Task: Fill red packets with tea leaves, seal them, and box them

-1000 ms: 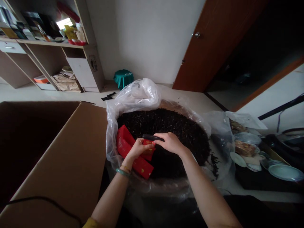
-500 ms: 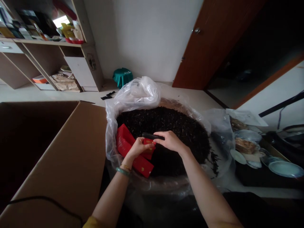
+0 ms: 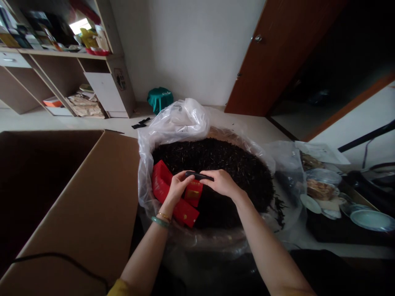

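Black plastic-looking, one slim object (image 3: 197, 175) is pinched by two hands, the left hand (image 3: 179, 186) at its left end, the right hand (image 3: 222, 183) at its right. One small red packet (image 3: 194, 194) sits just on its near side. Dark leaves (image 3: 222, 158) fill one clear bag (image 3: 193, 119); one cardboard box (image 3: 114, 181) stands left.
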